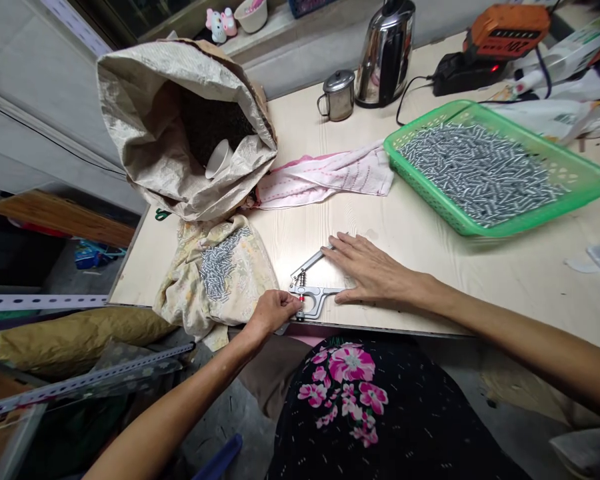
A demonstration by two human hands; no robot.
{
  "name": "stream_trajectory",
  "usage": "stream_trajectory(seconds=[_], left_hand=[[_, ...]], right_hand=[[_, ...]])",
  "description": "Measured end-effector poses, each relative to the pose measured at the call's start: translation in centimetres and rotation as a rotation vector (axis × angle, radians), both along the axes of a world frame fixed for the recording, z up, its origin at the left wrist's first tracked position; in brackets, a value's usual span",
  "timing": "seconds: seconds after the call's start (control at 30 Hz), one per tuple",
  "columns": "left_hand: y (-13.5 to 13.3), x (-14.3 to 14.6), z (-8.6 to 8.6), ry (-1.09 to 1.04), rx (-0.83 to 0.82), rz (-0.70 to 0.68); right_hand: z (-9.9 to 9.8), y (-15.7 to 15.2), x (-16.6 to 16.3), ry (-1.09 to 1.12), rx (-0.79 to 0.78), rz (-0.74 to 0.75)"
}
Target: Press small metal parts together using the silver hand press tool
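A small metal hand press tool (pixel 311 285) sits at the near edge of the pale wooden table (pixel 430 260). My right hand (pixel 373 270) lies flat and open on the table, its fingers over the tool's raised lever and its thumb at the tool's base. My left hand (pixel 273 311) is closed in a pinch at the tool's left end, by a small red part; what its fingertips hold is too small to name. To the left, a patterned cloth (pixel 217 280) carries a heap of small metal springs (pixel 219 263).
A green plastic basket (pixel 500 230) full of metal springs stands at the right. An open woven sack (pixel 180 127) with dark contents and a white cup stands at the back left. A pink towel (pixel 325 177), steel mug (pixel 339 95), kettle (pixel 385 53) and orange charger (pixel 507 30) lie behind.
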State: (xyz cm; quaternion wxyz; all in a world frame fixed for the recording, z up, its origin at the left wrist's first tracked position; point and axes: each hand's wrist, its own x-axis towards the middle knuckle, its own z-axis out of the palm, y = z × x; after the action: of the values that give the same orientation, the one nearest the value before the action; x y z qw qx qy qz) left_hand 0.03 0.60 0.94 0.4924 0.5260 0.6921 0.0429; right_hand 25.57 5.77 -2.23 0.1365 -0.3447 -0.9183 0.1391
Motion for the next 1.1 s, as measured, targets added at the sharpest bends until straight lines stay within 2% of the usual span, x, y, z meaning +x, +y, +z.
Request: stream_trajectory(seconds=[0.13,0.37,0.53,0.6,0.7,0.8,0.87,0.97,1.1], left_hand=[[-0.1,-0.1,0.0,0.003,0.005,0.011],[-0.2,-0.2,-0.3,0.000,0.033,0.022],[-0.4,-0.5,0.2,0.057,0.022,-0.035],[-1.0,-0.3,0.4,0.125,0.109,-0.085],[-1.8,0.8,0.6,0.258,0.476,-0.223],[-1.4,2.9,0.4,0.297,0.763,-0.471],[-0.3,4.1,0.2,0.284,0.811,-0.640],[1.6,5.2,0.0,0.254,0.766,-0.814],[3.1,5.5,0.3,0.265,0.725,-0.876]], right_hand=[[0.4,1.4,-0.2,-0.061,-0.023,0.050],[2.0,0.9,-0.7,-0.099,-0.030,0.044],[1.9,0.1,-0.6,-0.045,-0.016,0.074],[1.8,-0.3,-0.6,-0.014,-0.015,0.078],[1.7,-0.9,-0.9,0.007,-0.011,0.070],[1.5,-1.3,-1.0,0.034,-0.017,0.053],[1.2,-1.4,-0.8,0.056,-0.033,0.030],[0.9,-1.5,-0.1,0.043,-0.045,-0.021],[1.4,-1.9,1.1,-0.046,-0.058,-0.118]])
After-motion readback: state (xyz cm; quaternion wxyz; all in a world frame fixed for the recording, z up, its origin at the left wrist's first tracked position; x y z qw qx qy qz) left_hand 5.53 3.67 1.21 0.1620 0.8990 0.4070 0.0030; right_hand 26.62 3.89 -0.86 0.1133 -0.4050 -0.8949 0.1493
